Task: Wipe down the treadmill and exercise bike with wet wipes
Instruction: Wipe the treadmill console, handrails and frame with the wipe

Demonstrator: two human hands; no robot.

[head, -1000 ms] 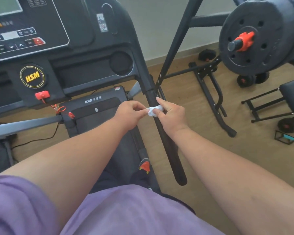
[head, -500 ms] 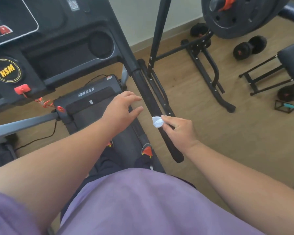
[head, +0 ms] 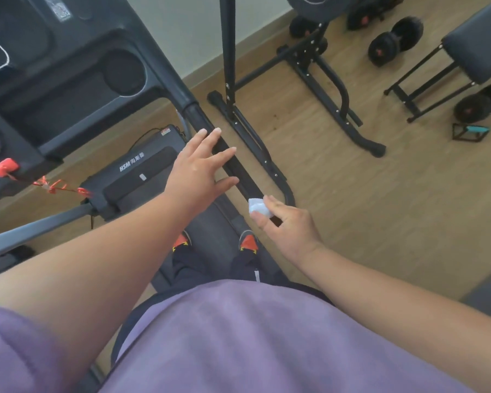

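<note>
While the right hand (head: 291, 226) pinches a small wadded wet wipe (head: 258, 207) between thumb and fingertips, the wipe sits just beside the lower stretch of the treadmill's black right handrail (head: 210, 129); whether it actually touches the rail cannot be told. The left hand (head: 200, 170) is spread flat with its fingers apart and empty, reaching across the same handrail higher up, its fingertips over the bar. Below both hands lie the treadmill belt (head: 210, 231) and the motor cover (head: 142, 171) lettered HSM, and two feet in dark shoes with orange tips (head: 248, 241) stand on the belt. The console (head: 68, 66) fills the upper left, with a red safety clip (head: 5, 167) and its coiled red cord hanging from it. To the right, on the wooden floor (head: 380, 208), stand a black rack frame (head: 323, 80), a dumbbell (head: 394, 41) and a padded bench (head: 476, 52). A purple shirt (head: 253, 336) fills the foreground.
</note>
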